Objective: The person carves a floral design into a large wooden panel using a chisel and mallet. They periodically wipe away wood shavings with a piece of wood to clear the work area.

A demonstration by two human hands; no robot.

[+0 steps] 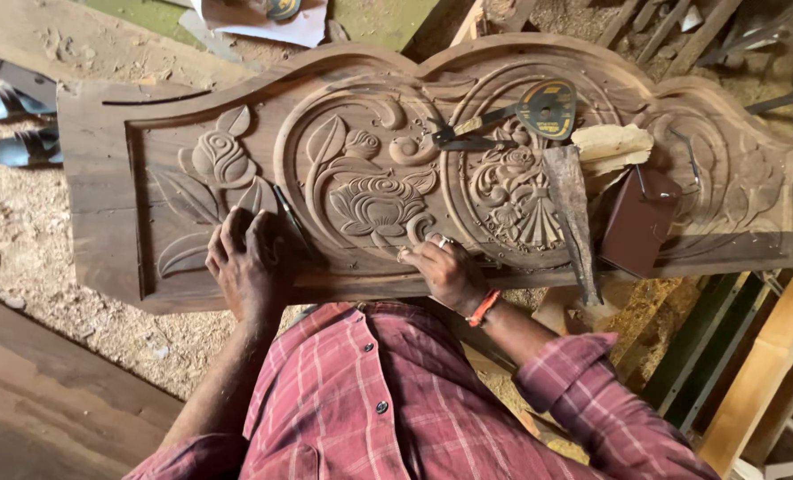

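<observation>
Both hands (348,267) on carved wooden panel (414,169)

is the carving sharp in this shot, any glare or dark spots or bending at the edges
Head view: the carved wooden panel is sharp under soft, even daylight, with no glare; shallow shadows sit in the relief and under the left hand and right hand; the panel bows from wide-angle distortion; the bottom left corner is dark.

One carved wooden panel (236,98); two hands on it, the left hand (247,263) and the right hand (445,271); one round tape measure (546,108); one dark red box (638,222); one flat metal blade (572,213); one pale wood scrap (612,144); two dark shoes (10,124) at the edge
</observation>
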